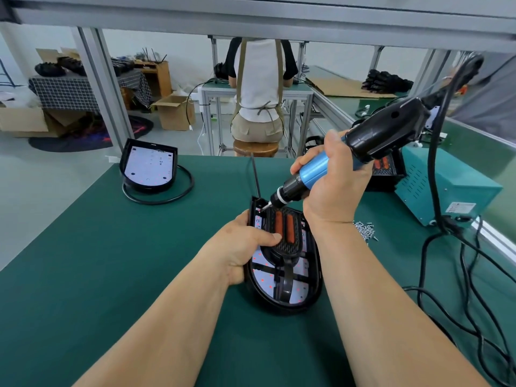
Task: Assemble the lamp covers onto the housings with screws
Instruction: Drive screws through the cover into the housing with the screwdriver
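Note:
A black lamp housing (314,291) lies on the green mat in front of me, its white LED board showing. A black mesh cover (289,248) with two orange strips sits inside it. My left hand (245,247) grips the housing's left wall, thumb pressing on the cover. My right hand (332,185) holds a blue and black electric screwdriver (315,170), tilted, its bit touching the housing's far left corner. A pile of small screws (364,229) lies just right of my right wrist.
A second housing (149,169) with a coiled cable stands at the far left of the mat. A teal power supply box (444,191) sits at the right, black cables trailing from it. Another covered lamp (385,174) lies behind my right hand. A person sits at a bench beyond.

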